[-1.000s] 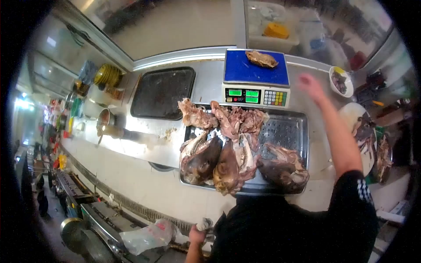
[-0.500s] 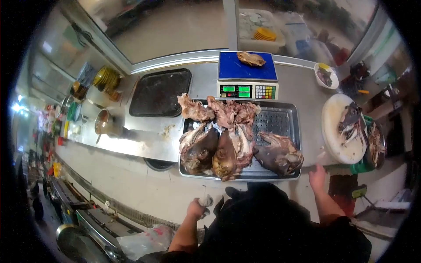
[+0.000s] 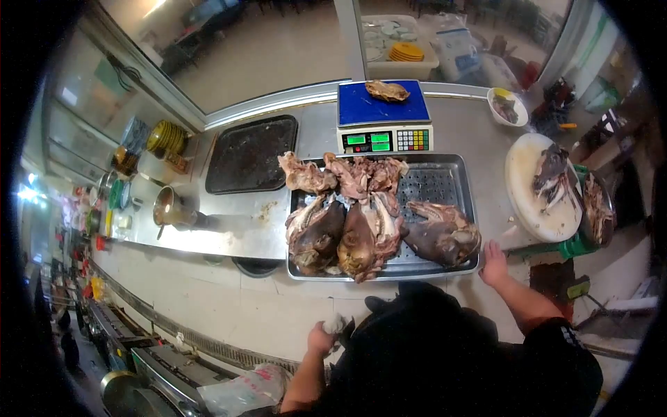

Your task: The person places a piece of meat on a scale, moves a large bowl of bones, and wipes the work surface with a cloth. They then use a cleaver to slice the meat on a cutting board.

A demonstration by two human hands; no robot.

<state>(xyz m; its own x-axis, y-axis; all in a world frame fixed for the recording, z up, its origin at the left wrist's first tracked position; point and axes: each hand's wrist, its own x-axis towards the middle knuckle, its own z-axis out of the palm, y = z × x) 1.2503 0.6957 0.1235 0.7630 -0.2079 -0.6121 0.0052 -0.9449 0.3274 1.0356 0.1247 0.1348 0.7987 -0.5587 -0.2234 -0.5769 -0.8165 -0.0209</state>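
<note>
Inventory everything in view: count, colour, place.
perforated metal tray: one, silver, counter centre
animal heads: three, dark brown, tray's near row
bony meat pieces: several, pinkish, tray's far row
digital scale: one, blue, beyond tray
meat lump: one, brown, on scale
flat rectangular tray: one, black, left
metal pot: one, silver, far left
plate stacks: two, yellow, far left and behind glass
round cutting board: one, white, right
plastic basket: one, green, far right
round bowl: one, white, far right
left hand: one, bare, low, holding whitish bundle
right hand: one, bare, tray's right edge
</note>
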